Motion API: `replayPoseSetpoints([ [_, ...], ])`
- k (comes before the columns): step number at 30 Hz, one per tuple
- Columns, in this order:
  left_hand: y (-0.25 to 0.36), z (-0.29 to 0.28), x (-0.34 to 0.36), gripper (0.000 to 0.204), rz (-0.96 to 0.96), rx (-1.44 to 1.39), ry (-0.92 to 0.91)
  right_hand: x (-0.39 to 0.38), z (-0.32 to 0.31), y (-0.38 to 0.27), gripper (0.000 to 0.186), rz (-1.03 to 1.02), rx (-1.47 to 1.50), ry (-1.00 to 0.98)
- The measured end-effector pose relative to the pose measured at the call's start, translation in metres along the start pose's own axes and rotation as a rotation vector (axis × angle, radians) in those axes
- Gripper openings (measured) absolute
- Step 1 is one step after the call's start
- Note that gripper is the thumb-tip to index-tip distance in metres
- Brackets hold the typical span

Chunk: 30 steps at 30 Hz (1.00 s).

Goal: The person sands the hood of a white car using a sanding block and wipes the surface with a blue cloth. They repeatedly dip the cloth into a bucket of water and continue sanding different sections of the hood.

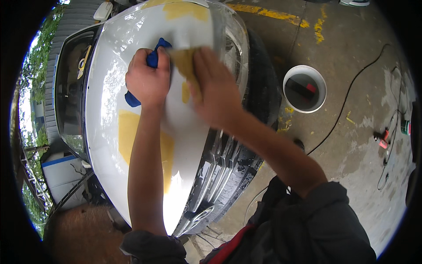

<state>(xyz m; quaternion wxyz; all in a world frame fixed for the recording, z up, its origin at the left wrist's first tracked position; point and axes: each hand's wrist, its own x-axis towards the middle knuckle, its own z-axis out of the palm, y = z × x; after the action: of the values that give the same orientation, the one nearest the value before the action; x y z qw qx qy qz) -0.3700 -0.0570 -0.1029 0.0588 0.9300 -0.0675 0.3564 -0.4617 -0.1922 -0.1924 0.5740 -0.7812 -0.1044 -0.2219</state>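
Observation:
My left hand [147, 81] is closed round a crumpled blue cloth [162, 43], which sticks out above and below the fist over the white car hood [110, 83]. Just to its right, my right hand [215, 88] grips a folded tan sheet of sandpaper [184, 61] against the hood near the headlight [233, 53]. That hand is slightly smeared by motion. Yellow filler patches show on the hood: one large patch [128, 130] beside my left forearm, another [187, 10] at the far end, and a small one [185, 92] between my hands.
A white bucket [323, 88] of murky water, with something red and dark in it, stands on the concrete floor right of the bumper [261, 79]. A black cable [345, 99] crosses the floor. Farther right lies a red tool [383, 139]. The windshield [72, 83] is left.

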Motion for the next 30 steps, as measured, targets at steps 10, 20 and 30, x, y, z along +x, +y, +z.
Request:
replayPoseSetpoints([
  [10, -0.003, 0.001, -0.002, 0.030, 0.021, 0.019, 0.008, -0.033, 0.011, -0.027, 0.085, 0.022, -0.107, -0.056],
  [20, -0.002, -0.002, -0.002, 0.041, -0.071, 0.061, -0.083, -0.072, 0.024, -0.042, 0.103, 0.081, -0.021, 0.039],
  [30, -0.003, -0.006, -0.006, 0.042, -0.038, 0.094, -0.073, -0.109, 0.009, -0.067, 0.088, 0.163, 0.056, -0.044],
])
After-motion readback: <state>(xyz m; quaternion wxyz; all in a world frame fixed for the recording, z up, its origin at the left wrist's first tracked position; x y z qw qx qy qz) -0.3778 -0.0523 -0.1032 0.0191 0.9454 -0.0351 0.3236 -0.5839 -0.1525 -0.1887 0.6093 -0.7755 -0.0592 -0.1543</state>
